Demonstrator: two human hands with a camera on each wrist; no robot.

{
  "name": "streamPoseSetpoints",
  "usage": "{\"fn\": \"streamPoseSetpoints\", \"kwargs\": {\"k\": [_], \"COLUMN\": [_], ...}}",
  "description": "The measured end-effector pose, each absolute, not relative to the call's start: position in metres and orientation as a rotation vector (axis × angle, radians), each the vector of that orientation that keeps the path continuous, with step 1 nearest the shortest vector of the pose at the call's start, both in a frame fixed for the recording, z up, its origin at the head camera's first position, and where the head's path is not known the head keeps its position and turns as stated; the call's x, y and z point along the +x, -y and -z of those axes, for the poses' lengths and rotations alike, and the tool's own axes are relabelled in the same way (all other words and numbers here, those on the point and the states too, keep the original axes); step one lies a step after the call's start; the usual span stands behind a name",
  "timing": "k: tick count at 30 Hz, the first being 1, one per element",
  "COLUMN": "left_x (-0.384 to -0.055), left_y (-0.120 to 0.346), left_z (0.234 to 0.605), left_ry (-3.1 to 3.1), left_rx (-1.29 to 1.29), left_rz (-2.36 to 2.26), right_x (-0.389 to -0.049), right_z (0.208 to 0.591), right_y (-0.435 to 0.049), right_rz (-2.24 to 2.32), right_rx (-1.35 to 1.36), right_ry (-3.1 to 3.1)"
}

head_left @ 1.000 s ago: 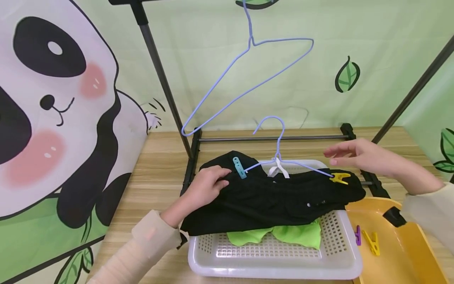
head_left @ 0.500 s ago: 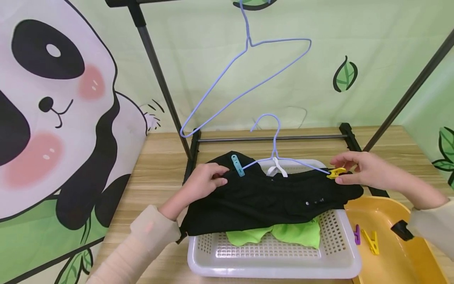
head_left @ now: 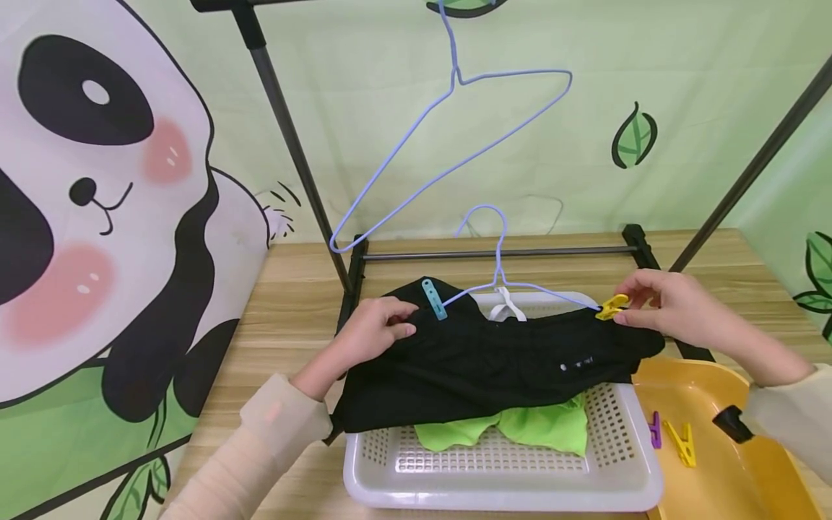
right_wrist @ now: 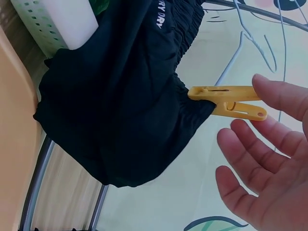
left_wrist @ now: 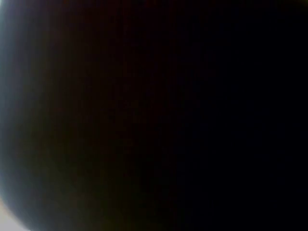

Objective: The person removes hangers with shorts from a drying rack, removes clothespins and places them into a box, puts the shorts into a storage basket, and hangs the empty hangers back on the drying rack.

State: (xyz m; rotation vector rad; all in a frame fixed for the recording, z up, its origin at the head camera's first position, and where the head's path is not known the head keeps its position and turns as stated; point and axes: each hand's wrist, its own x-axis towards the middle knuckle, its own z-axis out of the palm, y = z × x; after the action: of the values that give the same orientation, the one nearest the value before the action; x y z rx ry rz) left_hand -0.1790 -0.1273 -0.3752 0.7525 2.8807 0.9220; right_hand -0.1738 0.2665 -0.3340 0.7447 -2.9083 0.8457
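Black shorts (head_left: 494, 375) with an elastic waistband and a white drawstring lie spread across a white basket. A blue wire hanger (head_left: 500, 263) runs along the waistband, its hook up. At its left end a teal clothespin (head_left: 434, 300) clips the cloth. My left hand (head_left: 373, 328) pinches the waistband just left of that pin. At the right end sits a yellow clothespin (right_wrist: 226, 101), its jaws on the waistband. My right hand (head_left: 679, 307) pinches its handles between thumb and index finger, the other fingers spread loosely. The left wrist view is dark.
Bright green cloth (head_left: 546, 430) shows under the shorts in the white basket (head_left: 507, 498). A yellow tray (head_left: 734, 484) at the right holds a purple clothespin (head_left: 655, 430) and another yellow clothespin (head_left: 684, 444). A second blue hanger (head_left: 422, 191) hangs from the dark rack (head_left: 286, 123) above.
My right hand has come down from above the shorts onto the yellow clothespin, which has tilted. The hanger's hook has shifted slightly left. My left hand has stayed nearly in place.
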Motion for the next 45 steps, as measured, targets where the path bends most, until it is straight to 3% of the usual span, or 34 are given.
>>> {"fn": "streamPoseSetpoints", "kwargs": {"k": [16,45], "left_x": [-0.18,-0.177], "left_y": [0.128,0.13], "left_z": [0.376,0.373], "left_ry": [-2.876,-2.878], "left_rx": [0.742,0.785], "left_rz": [-0.931,-0.962], "right_x": [-0.176,-0.18], "right_z": [0.336,0.309], "right_y": [-0.264,-0.27], "right_rz": [-0.743,-1.072], "right_rx": [0.689,0.471], "right_ry": [2.801,2.904]}}
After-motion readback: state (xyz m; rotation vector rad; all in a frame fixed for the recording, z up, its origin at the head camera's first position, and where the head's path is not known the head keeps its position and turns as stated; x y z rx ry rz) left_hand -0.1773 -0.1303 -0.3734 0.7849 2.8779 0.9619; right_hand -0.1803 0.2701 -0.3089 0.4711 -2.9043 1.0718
